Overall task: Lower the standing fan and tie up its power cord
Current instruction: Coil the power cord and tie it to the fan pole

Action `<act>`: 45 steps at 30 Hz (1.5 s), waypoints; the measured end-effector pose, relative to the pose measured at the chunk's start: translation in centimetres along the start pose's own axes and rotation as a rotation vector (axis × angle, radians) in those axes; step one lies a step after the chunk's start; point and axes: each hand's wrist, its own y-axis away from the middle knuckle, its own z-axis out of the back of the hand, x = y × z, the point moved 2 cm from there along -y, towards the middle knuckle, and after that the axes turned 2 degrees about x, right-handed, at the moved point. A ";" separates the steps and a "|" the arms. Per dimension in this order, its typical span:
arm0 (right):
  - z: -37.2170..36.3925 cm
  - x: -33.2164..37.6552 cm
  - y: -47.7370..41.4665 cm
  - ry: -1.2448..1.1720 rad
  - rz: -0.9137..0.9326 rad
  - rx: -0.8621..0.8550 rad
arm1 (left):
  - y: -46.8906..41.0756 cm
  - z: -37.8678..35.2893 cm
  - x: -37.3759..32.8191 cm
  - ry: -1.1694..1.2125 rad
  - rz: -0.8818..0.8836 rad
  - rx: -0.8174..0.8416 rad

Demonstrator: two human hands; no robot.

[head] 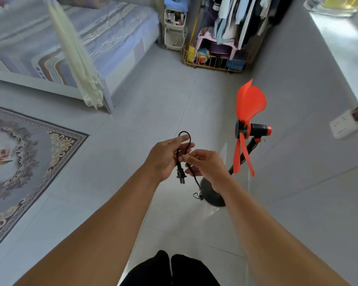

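We hold the black power cord (187,141) at centre frame: our left hand (165,157) pinches a doubled loop of it, plug (180,174) dangling below, while our right hand (207,165) closes fingertips on the strand trailing toward 5 o'clock. That strand runs down to the standing fan (250,129), which stands at 3 o'clock on its dark base (213,193), orange blades bare. Open tiled floor (153,96) spreads from 12 toward 6 o'clock. The rug (25,162) edges in at 9 o'clock, the bed (70,42) at 11, a yellow clothes rack (225,38) at 1. A wall socket (344,124) sits blurred at 3 o'clock. Our right forearm hides part of the base.
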 end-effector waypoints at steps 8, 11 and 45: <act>1.7 1.9 0.5 0.011 0.026 -0.041 | -0.6 -2.1 -2.1 -0.266 -0.070 0.073; 2.0 2.2 1.2 0.022 0.041 -0.067 | -0.4 -3.3 -2.6 -0.401 -0.126 0.069; 12.5 6.7 3.0 0.286 0.129 -0.151 | -0.8 -10.9 -3.0 -0.754 -0.001 0.271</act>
